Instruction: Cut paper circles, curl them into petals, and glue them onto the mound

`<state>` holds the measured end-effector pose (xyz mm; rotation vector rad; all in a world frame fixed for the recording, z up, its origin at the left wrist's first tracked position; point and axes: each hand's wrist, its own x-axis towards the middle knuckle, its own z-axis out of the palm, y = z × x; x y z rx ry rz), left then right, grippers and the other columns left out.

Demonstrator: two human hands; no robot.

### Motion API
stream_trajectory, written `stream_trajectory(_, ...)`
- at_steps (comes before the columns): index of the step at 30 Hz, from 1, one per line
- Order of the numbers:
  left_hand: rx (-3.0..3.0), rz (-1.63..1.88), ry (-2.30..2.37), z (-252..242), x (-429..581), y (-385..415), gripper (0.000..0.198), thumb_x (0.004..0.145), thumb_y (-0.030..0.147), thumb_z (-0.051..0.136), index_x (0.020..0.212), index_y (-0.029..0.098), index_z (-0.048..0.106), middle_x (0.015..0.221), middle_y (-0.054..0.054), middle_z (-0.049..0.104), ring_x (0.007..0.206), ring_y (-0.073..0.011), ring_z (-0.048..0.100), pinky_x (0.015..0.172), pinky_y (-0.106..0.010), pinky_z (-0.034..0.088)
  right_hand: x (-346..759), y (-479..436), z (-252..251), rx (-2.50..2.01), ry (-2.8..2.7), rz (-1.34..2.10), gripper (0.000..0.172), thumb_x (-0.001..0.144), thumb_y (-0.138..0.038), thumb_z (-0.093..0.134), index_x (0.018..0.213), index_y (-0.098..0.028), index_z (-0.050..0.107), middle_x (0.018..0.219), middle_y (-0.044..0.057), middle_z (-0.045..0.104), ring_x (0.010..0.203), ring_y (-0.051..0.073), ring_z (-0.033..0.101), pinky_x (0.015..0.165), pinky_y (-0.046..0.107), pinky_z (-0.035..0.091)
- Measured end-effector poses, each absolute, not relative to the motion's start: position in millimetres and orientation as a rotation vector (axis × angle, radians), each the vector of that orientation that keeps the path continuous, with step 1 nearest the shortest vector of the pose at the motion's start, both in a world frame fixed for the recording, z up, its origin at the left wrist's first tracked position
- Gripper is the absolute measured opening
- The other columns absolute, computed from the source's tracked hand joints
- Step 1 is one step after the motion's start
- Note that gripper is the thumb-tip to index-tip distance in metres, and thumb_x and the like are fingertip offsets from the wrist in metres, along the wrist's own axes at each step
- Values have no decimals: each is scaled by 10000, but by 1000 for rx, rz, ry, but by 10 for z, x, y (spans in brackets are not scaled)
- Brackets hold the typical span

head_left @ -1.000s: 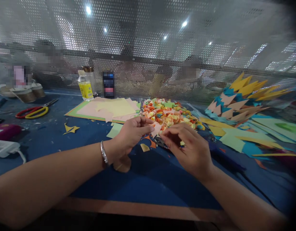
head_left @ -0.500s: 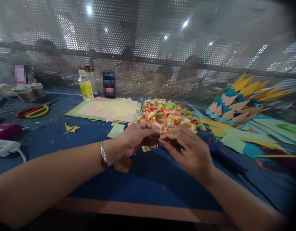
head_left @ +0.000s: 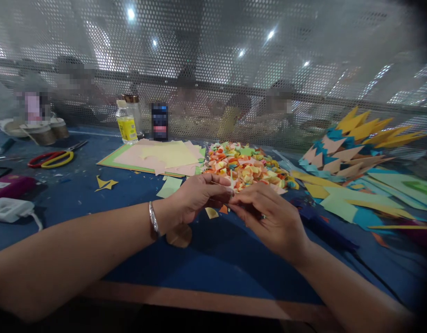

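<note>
My left hand point(head_left: 202, 196) and my right hand point(head_left: 269, 212) meet at the fingertips over the blue table. Both are closed in a pinch around something small that the fingers mostly hide; a pale sliver shows above them. Just behind the fingers lies a heap of small curled paper pieces point(head_left: 248, 164) in orange, yellow, pink and green. A round brown piece point(head_left: 179, 235) rests on the table below my left wrist. Small paper scraps point(head_left: 211, 212) lie under the hands.
Stacked paper sheets point(head_left: 147, 155) lie behind my left hand. Scissors point(head_left: 57, 158), a white charger point(head_left: 10, 210) and a bottle point(head_left: 126, 125) are leftward. On the right are a pointed paper construction point(head_left: 345, 145), paper strips point(head_left: 348, 199) and a dark blue corded tool point(head_left: 324, 229). A perforated screen point(head_left: 206, 60) stands behind.
The view has shifted slightly, so the table things sit a little further right. My hands keep the same pinched pose, fingertips together.
</note>
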<state>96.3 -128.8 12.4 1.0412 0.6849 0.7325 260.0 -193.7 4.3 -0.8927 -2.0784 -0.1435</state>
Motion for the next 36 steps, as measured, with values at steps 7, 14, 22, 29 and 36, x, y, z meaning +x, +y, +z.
stream_trajectory(7, 1097, 731, 776, 159, 945, -1286, 79, 747, 90, 659, 755, 128, 590, 669, -12, 640, 603, -105, 615, 656, -280, 479, 2615, -1927, 45, -937, -2040, -109, 98, 853, -111, 602, 899, -197, 603, 837, 30, 625, 792, 150, 593, 729, 291, 476)
stream_trajectory(14, 1236, 629, 810, 138, 939, -1312, 57, 760, 135, 648, 720, 118, 612, 612, -20, 641, 579, -103, 629, 572, -224, 459, 2686, -1882, 41, -1109, -1938, 14, 35, 878, -192, 583, 886, -201, 615, 880, 37, 594, 696, 127, 566, 627, 266, 471)
stream_trajectory(22, 1303, 568, 784, 115, 942, -1317, 54, 723, 93, 617, 677, 122, 624, 632, -31, 665, 550, -88, 622, 582, -226, 495, 2713, -1855, 2, -1163, -1870, 274, 83, 882, -279, 583, 911, -214, 625, 1009, 53, 605, 659, 109, 574, 563, 247, 488)
stream_trajectory(29, 1322, 551, 787, 125, 949, -1335, 45, 698, 101, 618, 661, 126, 615, 615, -23, 657, 538, -84, 615, 573, -218, 494, 2683, -1880, 7, -1261, -1751, 533, 151, 861, -337, 602, 904, -192, 604, 644, -16, 580, 493, 98, 559, 448, 215, 451)
stream_trajectory(36, 1328, 506, 771, 165, 937, -1364, 57, 737, 151, 588, 693, 130, 619, 653, -25, 655, 561, -92, 618, 604, -243, 513, 2688, -1879, 17, -1274, -1703, 560, 148, 838, -324, 631, 886, -195, 575, 626, -31, 580, 462, 82, 542, 431, 201, 452)
